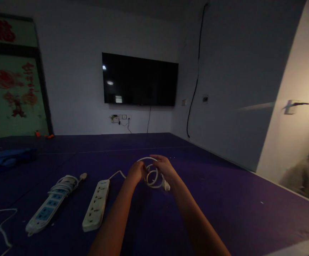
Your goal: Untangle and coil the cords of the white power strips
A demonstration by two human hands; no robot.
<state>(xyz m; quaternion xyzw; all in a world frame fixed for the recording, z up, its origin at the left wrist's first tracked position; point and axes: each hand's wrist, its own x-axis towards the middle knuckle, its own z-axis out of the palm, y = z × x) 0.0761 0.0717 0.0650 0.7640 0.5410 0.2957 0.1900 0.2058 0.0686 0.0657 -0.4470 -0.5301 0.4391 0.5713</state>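
Both of my hands are at a white power cord (152, 185) that lies in loose loops over the purple surface. My left hand (137, 171) is closed on the cord at the left side of the loops. My right hand (165, 166) grips the cord at the upper right, its fingers bent over it. Just below my right hand hangs or rests the cord's white plug (166, 185). The cord runs left to a white power strip (97, 204), which lies beside my left forearm.
Further left lies a second power strip (49, 208) with blue sockets, its cord wrapped round one end. A loose white cable (3, 231) is at the lower left, blue cloth (7, 158) behind it. A television (141, 80) hangs on the far wall; a black cable (194, 92) runs down the right wall.
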